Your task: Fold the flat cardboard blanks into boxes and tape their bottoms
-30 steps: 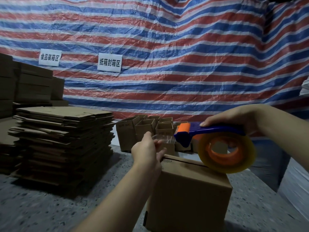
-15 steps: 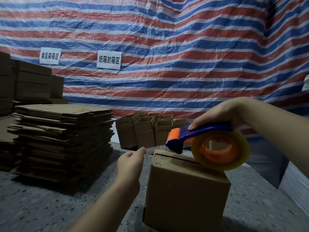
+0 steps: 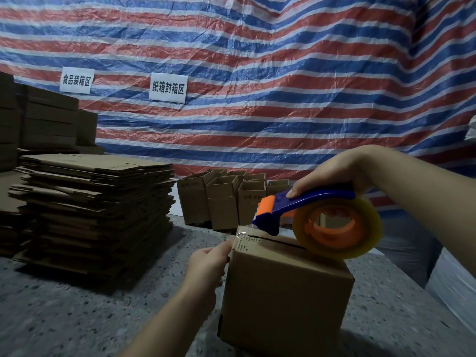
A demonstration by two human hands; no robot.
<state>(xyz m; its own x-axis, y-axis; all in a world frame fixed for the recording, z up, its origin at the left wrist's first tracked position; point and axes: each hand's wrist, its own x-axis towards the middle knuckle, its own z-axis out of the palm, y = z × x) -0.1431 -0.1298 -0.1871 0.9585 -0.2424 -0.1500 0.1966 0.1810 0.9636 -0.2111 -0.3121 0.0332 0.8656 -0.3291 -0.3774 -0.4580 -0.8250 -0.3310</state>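
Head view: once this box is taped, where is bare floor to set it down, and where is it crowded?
Bare speckled floor lies in front of the stack of flat blanks, left of the left hand and the box. A narrower strip runs between the box and the white stack. Behind the box, the open boxes crowd the tarp wall.

L hand (image 3: pixel 206 264) dropped from the box (image 3: pixel 286 287) top's far edge, swung out left, then came back in & pressed its thumb on the tape end at the far-left top corner. R hand (image 3: pixel 332 173) brought the tape dispenser (image 3: pixel 304 212) down: blade end, which hung above the box 1 s ago, reached that corner w/ clear tape stuck over the edge. Roll sat on the top seam.
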